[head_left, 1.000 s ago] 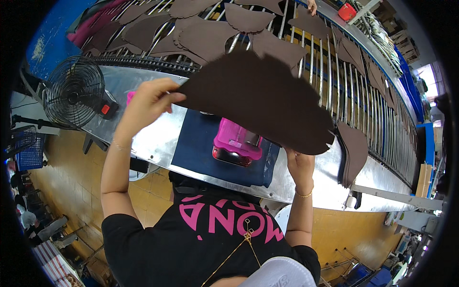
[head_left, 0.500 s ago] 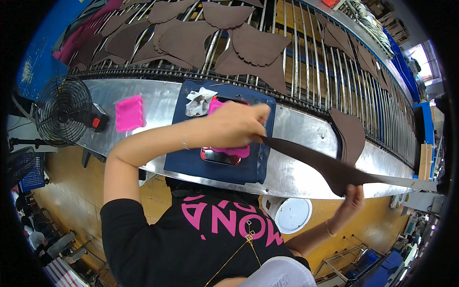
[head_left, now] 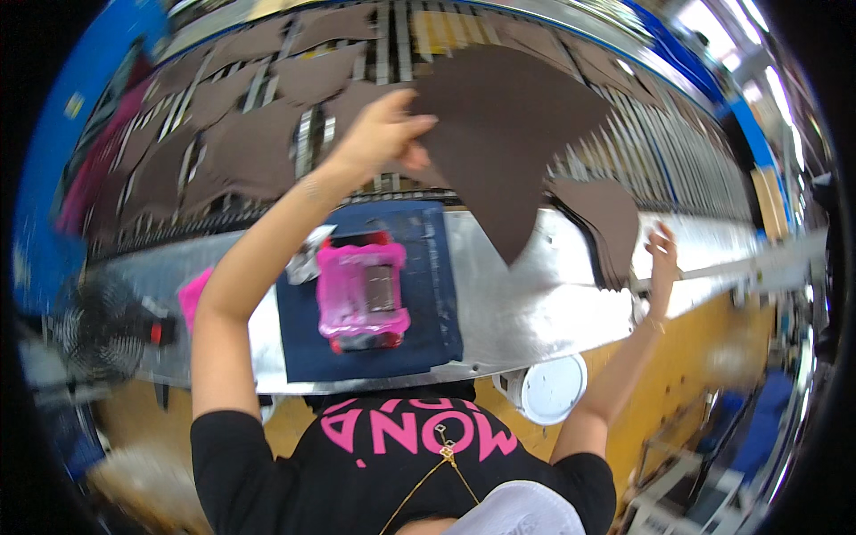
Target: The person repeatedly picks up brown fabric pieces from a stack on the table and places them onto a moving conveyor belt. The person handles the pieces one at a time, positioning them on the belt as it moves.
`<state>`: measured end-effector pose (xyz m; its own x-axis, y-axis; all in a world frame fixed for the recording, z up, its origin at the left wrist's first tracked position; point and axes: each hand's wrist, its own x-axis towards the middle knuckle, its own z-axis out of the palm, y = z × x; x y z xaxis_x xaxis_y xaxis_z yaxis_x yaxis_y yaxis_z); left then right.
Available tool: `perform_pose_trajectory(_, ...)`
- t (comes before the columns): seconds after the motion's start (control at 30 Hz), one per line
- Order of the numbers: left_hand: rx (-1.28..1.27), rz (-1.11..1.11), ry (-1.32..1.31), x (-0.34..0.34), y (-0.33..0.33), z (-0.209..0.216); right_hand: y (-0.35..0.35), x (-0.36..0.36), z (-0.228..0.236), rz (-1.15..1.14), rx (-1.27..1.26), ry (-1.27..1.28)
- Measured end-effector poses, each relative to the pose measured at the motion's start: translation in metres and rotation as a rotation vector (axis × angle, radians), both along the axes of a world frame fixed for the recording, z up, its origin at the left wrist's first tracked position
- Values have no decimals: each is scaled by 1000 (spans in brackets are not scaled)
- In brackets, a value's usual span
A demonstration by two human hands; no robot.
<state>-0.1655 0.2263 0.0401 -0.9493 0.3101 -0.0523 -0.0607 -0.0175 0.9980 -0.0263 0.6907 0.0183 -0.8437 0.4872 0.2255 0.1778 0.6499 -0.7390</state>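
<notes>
Head view: at the far left, a blurred black fan [head_left: 98, 332] stands by the left end of a metal tabletop [head_left: 513, 312], with a small pink item [head_left: 193, 296] partly behind the left forearm. Beyond the tabletop's far edge, flat brown pieces [head_left: 245, 153] lie spread over a rack of metal bars [head_left: 646, 152]. A blue mat [head_left: 432, 294] reaches the near edge, bearing a crumpled white wad [head_left: 308, 257] and a pink tray [head_left: 328, 290]. The left hand [head_left: 383, 134] pinches the left side of a dark brown piece [head_left: 508, 134] between thumb and fingers; this piece hangs over the far edge, its point downward. Next comes a stack of brown pieces [head_left: 611, 223] near the tabletop's right end. Just beside it, the right hand [head_left: 660, 251] appears empty, fingers loosely spread. By my judgement, many pieces are laid out, one is in hand, and the stack awaits handling.
</notes>
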Motion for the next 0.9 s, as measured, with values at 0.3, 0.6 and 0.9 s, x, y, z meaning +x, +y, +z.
perform_pose_trajectory(0.3,374,300,-445,-73,-47,-128,65,-20,-137,-364,550,-450)
perform_pose_trajectory(0.6,378,309,-493,-89,-51,-163,48,-24,-120,-487,515,-435)
perform_pose_trajectory(0.9,92,386,-443,-75,-68,-143,36,-21,-92,-362,211,-120)
